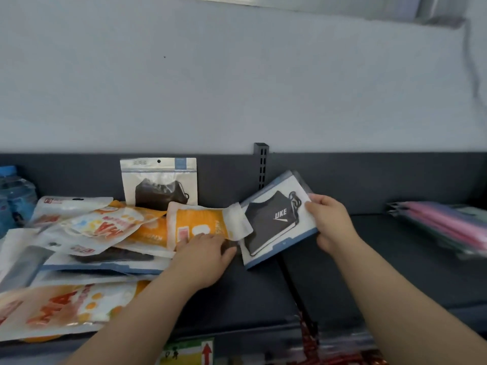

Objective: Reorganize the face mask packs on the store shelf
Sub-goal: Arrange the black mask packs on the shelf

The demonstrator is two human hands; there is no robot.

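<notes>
A jumble of face mask packs lies on the left of the dark shelf. My right hand grips the right edge of a stack of white packs showing a black mask, tilted above the shelf. My left hand holds the lower edge of an orange pack at the right end of the pile. One black-mask pack stands upright against the back panel. A large orange and white pack lies at the front left.
Blue packaged goods stand at the far left. A pink and grey stack of packs lies at the right. A slotted upright divides the back panel. The lower shelf holds red items and a yellow pack.
</notes>
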